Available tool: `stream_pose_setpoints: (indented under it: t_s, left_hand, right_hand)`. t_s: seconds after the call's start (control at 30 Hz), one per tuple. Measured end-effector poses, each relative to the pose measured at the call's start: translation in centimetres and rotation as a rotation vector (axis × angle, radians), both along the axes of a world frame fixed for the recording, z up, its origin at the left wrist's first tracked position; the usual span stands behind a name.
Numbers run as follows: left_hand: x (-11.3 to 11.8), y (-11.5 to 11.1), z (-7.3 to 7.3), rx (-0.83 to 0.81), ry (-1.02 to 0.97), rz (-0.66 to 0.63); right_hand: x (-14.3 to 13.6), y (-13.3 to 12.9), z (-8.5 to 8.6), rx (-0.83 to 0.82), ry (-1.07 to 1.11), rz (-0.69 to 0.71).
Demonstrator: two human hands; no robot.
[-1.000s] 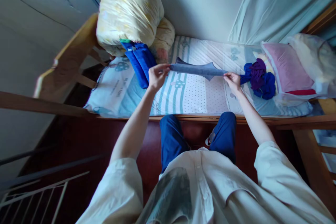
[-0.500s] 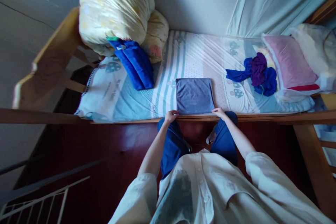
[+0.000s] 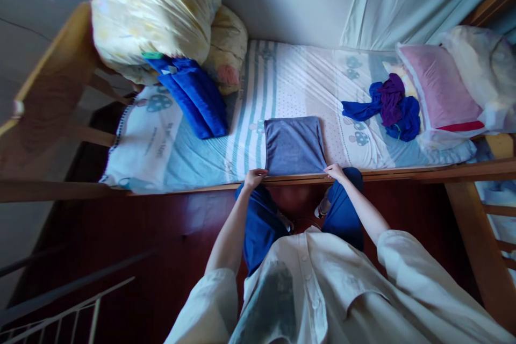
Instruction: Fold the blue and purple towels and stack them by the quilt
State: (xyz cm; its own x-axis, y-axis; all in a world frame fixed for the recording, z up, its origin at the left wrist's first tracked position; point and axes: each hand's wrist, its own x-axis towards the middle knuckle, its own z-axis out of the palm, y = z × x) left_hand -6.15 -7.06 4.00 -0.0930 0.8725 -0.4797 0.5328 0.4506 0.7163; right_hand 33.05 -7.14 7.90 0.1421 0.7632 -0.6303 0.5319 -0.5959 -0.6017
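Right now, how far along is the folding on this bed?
Done: a folded blue garment lies by the yellow bedding bundle. In hand: the grey cloth lies flat as a neat rectangle at the near edge of the bed, with the left hand and right hand at its near corners. Left: a crumpled blue and purple pile beside the pink pillow, unfolded.

Not much for you to read here. The only lettering is a few lines of dark print on the bedsheet [image 3: 157,134], over on the pale panel near the mushroom drawing, and it's way too small and blurry to make out. No labels, brands or numbers anywhere else.
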Motion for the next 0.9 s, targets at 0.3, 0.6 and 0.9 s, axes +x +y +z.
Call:
stream_pose_setpoints:
  t_s: [0.3, 0.6, 0.9]
  left_hand:
    - [0.0, 0.1, 0.4, -0.039, 0.048, -0.143]
    - [-0.9, 2.0, -0.5, 0.041, 0.184, -0.136]
    - [3.3, 3.7, -2.9, 0.161, 0.511, 0.104]
  right_hand:
    - [-1.3, -0.7, 0.1, -0.079, 0.101, 0.019]
    - [-0.4, 4.3, -2.2, 0.123, -0.007, -0.147]
    - [-1.9, 15.2, -4.2, 0.268, 0.134, -0.25]
